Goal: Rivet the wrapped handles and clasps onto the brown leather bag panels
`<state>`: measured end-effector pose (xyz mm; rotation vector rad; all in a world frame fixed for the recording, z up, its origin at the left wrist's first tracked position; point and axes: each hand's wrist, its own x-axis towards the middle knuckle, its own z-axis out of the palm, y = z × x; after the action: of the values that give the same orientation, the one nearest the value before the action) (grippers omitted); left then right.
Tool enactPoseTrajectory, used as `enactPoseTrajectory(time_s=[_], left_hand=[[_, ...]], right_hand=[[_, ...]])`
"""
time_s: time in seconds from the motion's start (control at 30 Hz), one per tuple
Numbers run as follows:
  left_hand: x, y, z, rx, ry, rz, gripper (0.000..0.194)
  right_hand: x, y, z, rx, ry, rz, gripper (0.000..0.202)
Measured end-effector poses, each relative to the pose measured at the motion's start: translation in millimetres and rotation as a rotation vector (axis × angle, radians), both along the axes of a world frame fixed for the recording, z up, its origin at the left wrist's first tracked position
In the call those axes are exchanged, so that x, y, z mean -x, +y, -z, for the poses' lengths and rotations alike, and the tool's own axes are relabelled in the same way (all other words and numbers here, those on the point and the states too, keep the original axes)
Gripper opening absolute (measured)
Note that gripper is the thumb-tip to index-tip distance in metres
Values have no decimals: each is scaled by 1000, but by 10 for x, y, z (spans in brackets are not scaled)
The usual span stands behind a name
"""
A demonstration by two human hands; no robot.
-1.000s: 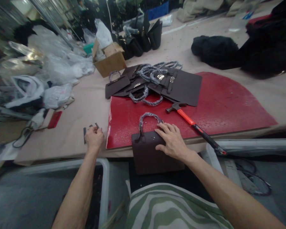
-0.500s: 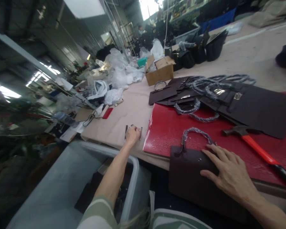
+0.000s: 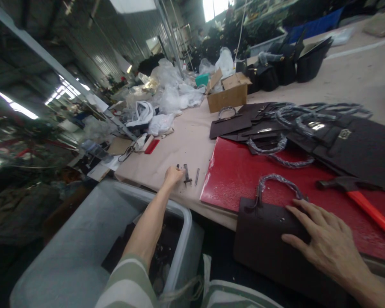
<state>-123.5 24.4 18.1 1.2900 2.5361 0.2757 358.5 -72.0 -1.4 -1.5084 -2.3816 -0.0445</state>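
My left hand [image 3: 173, 176] is closed at the table's left part, with the tip of a small dark metal rod [image 3: 178, 166] showing at its fingers; the rest is hidden. Just right of it lie a dark metal tool with a crosspiece [image 3: 186, 174] and a thin metal rod [image 3: 197, 176]. My right hand [image 3: 327, 239] rests flat, fingers spread, on a dark brown bag panel [image 3: 259, 239]. The panel hangs over the near table edge, and its plastic-wrapped handle [image 3: 277, 176] arches onto the red board [image 3: 231, 171]. Small holes show near the fingertips.
A claw hammer [image 3: 368, 209] lies at right on the board. Behind it are stacked brown panels [image 3: 368, 149] with wrapped handles. A cardboard box [image 3: 227, 97] and plastic bags [image 3: 170, 96] stand farther back. A grey bin [image 3: 83, 222] sits below my left arm.
My left hand has shifted left off the small metal tools, uncovering the one with the crosspiece. My right hand stays on the panel. The view has turned slightly left.
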Motion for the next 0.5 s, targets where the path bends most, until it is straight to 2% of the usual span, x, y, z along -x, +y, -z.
enactPoseTrajectory(time_s=[0.17,0.27,0.4,0.5], left_hand=[[-136,171,63,70,-66,12,41],[-33,165,7,65,-48,-27,39],[178,48,-107,44,29,-89,35],[233,-5,-125,75,18,-117,35]], right_hand=[[14,14,3,-9,42,0,52],[-4,26,41,-27,54,-7,54],[-31,39,85,-38,44,-17,57],[-26,38,81,-35,32,-8,59]])
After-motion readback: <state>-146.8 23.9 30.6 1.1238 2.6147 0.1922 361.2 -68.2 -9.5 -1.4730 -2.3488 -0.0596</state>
